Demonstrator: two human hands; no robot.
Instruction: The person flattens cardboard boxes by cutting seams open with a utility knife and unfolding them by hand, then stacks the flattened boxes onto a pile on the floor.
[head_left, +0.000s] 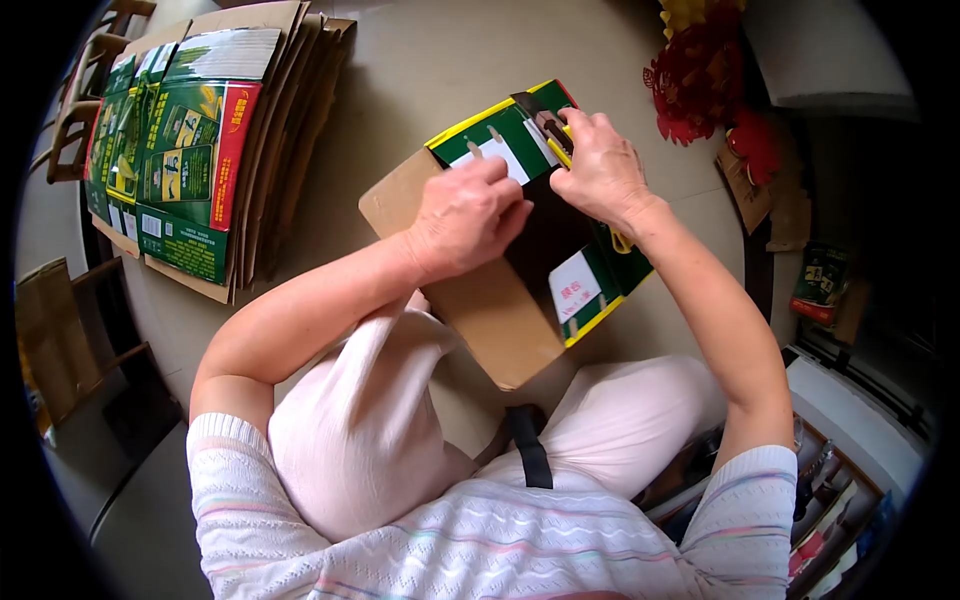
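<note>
A green cardboard box with yellow edges stands open before my knees, its plain brown flap folded out toward me. My left hand is closed in a fist over that flap and the box opening; whatever its fingers hold is hidden. At the far right edge of the box, my right hand curls its fingers around a narrow item beside a dark brown strip and a yellow edge. I cannot tell what that item is. A white label with red handwriting is on the box's near right side.
A tall stack of flattened green printed cartons leans at the left. Red paper decorations lie at the upper right, with cardboard pieces below them. A crate of small items stands by my right elbow. Tiled floor shows behind the box.
</note>
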